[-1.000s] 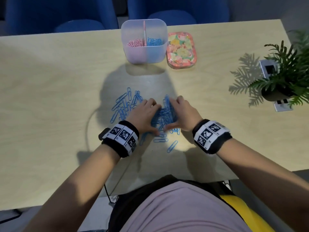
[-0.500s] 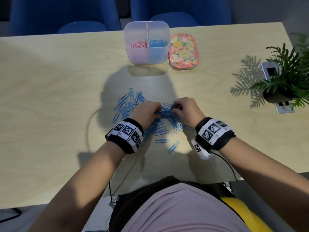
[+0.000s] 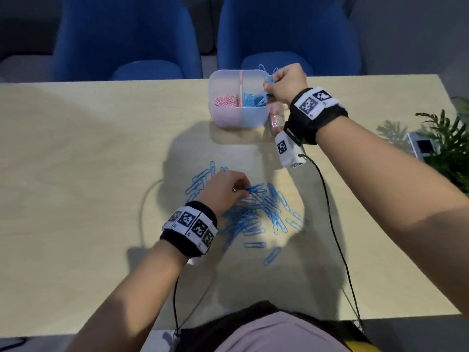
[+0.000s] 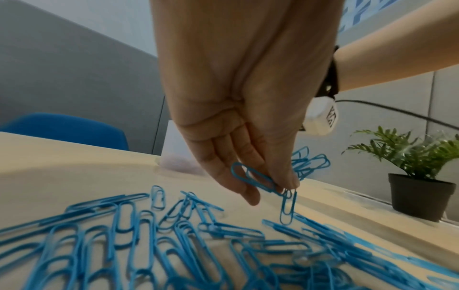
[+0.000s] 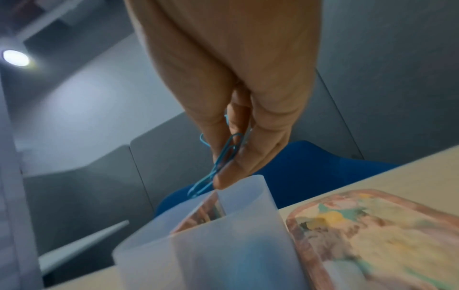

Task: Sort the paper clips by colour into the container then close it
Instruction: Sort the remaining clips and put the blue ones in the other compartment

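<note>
A translucent two-part container stands at the table's far side, pink clips in its left half and blue clips in its right half. My right hand hovers over the right half's rim and grips a bunch of blue clips. Nearer me, a pile of blue clips lies spread on the table. My left hand is down at that pile and pinches a few blue clips between thumb and fingers, one dangling below.
The floral lid lies right of the container, mostly hidden under my right wrist in the head view. A potted plant and a white socket box stand at the right edge. Two blue chairs are behind the table.
My right hand has lifted from the pile and carried a bunch of blue clips up to the container. My left hand stays at the pile and now pinches a few clips.
</note>
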{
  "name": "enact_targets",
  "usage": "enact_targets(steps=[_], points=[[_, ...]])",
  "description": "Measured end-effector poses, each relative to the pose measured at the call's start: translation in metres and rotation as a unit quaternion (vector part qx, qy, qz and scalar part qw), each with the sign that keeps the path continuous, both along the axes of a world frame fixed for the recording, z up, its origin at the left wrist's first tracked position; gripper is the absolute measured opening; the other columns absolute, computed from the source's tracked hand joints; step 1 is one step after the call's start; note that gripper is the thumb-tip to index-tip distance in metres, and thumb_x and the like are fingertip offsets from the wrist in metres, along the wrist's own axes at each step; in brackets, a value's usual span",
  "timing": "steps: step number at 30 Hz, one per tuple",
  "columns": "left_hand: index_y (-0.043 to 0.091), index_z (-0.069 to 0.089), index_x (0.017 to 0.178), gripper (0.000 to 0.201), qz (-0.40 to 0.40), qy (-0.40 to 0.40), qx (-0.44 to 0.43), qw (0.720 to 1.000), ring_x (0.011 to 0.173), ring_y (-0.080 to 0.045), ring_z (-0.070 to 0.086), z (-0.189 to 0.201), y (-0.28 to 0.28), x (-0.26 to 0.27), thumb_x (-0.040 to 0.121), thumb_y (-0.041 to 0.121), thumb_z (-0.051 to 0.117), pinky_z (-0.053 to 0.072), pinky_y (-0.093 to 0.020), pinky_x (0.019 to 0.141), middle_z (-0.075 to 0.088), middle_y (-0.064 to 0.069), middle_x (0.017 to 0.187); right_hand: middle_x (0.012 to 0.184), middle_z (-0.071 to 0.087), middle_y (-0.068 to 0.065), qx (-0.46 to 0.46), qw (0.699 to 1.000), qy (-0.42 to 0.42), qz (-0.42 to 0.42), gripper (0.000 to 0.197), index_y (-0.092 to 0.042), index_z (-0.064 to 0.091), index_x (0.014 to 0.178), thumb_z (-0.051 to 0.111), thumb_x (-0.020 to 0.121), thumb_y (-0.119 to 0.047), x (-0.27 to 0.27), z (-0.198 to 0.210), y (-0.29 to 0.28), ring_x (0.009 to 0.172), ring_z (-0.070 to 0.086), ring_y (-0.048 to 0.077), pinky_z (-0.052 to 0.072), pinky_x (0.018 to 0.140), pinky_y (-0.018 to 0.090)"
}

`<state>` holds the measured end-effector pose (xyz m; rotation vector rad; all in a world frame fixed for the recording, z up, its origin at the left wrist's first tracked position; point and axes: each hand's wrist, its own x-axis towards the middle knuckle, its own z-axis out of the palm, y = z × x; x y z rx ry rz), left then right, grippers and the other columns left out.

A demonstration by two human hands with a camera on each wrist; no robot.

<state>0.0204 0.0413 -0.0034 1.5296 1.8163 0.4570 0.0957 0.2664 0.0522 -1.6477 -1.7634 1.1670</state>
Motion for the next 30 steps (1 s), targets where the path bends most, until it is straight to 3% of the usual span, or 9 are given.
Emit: enact_targets(steps=[3,6,11,14,18,22,25,28,30], points=[[0.005,0.068,0.092,0.015,0.022,-0.029,0.012,0.999,0.070,-0.012,0.054,0.004,0.010,-0.006,0.079,0.011,0.069,0.036,-0.010,0.055,0.061,-0.001,0.079,0.101,0.065,0.011,0.030,0.994,-0.099,0.026,0.007,-0.005,0.064,0.082,0.066,0.080,-0.011,-0.014,-0.002,0.009,0.103,0.065,0.026,0.052,0.091,0.034],[0.002,0.067,0.090,0.012,0.068,-0.084,0.026,0.994,0.053,-0.001,0.055,0.010,0.029,-0.013,0.078,0.006,0.069,0.038,-0.003,0.052,0.060,-0.003,0.077,0.116,0.064,0.013,0.012,0.990,-0.131,0.046,0.031,0.001,0.062,0.111,0.065,0.083,-0.012,-0.019,0.002,0.012,0.107,0.062,0.025,0.051,0.093,0.031],[-0.003,0.064,0.094,0.017,0.142,-0.132,0.091,0.977,0.053,-0.004,0.054,0.036,0.086,-0.023,0.078,0.002,0.069,0.046,-0.010,0.055,0.059,-0.006,0.072,0.102,0.067,0.009,0.032,0.999,-0.019,0.001,0.022,-0.002,0.069,0.094,0.052,0.081,-0.005,0.004,0.007,0.002,0.103,0.064,0.029,0.053,0.091,0.039],[0.009,0.060,0.078,0.011,0.171,-0.123,0.109,0.971,0.050,-0.004,0.055,0.049,0.127,-0.032,0.078,0.002,0.068,0.052,-0.019,0.058,0.059,0.001,0.064,0.089,0.066,0.008,0.011,0.998,0.051,-0.024,0.021,-0.011,0.070,0.076,0.050,0.081,-0.005,0.046,-0.003,-0.026,0.084,0.070,0.028,0.058,0.078,0.036],[0.024,0.045,0.059,0.033,0.193,-0.033,0.081,0.977,0.071,-0.023,0.064,0.058,0.172,-0.037,0.077,0.008,0.067,0.057,-0.035,0.082,0.056,0.004,0.059,0.076,0.072,0.007,-0.018,0.999,0.024,-0.032,0.027,-0.023,0.064,0.055,0.054,0.080,-0.027,0.106,-0.032,-0.083,0.076,0.070,0.025,0.056,0.078,0.049],[0.015,0.056,0.067,0.020,0.093,0.113,-0.008,0.989,0.098,-0.026,0.063,0.067,0.191,-0.028,0.081,0.022,0.069,0.048,-0.032,0.088,0.059,-0.006,0.085,0.078,0.065,0.000,-0.053,0.997,-0.047,-0.040,0.030,-0.021,0.065,0.068,0.053,0.085,0.001,0.155,-0.055,-0.147,0.063,0.061,-0.004,0.047,0.068,0.009],[0.011,0.058,0.070,0.023,0.055,0.141,-0.013,0.988,0.082,-0.027,0.051,0.069,0.190,-0.026,0.086,0.028,0.061,0.042,-0.033,0.075,0.054,-0.006,0.077,0.078,0.065,0.001,-0.049,0.994,-0.088,-0.041,0.021,-0.009,0.071,0.085,0.053,0.084,0.002,0.178,-0.065,-0.170,0.077,0.063,0.013,0.044,0.072,0.015],[0.007,0.066,0.087,0.018,0.054,0.142,0.094,0.984,0.093,-0.030,0.059,0.066,0.168,-0.029,0.088,0.018,0.052,0.044,-0.032,0.079,0.063,-0.010,0.089,0.070,0.061,0.002,-0.055,0.994,-0.094,-0.017,0.008,-0.011,0.068,0.085,0.064,0.080,-0.006,0.189,-0.067,-0.186,0.068,0.056,0.014,0.043,0.068,0.017],[0.006,0.065,0.087,0.016,0.024,0.130,0.143,0.981,0.094,-0.032,0.061,0.057,0.140,-0.029,0.087,0.014,0.051,0.044,-0.033,0.077,0.066,-0.013,0.092,0.072,0.054,0.002,-0.059,0.990,-0.120,0.048,0.026,-0.012,0.062,0.092,0.076,0.073,-0.022,0.191,-0.067,-0.197,0.072,0.051,0.018,0.043,0.073,0.029]])
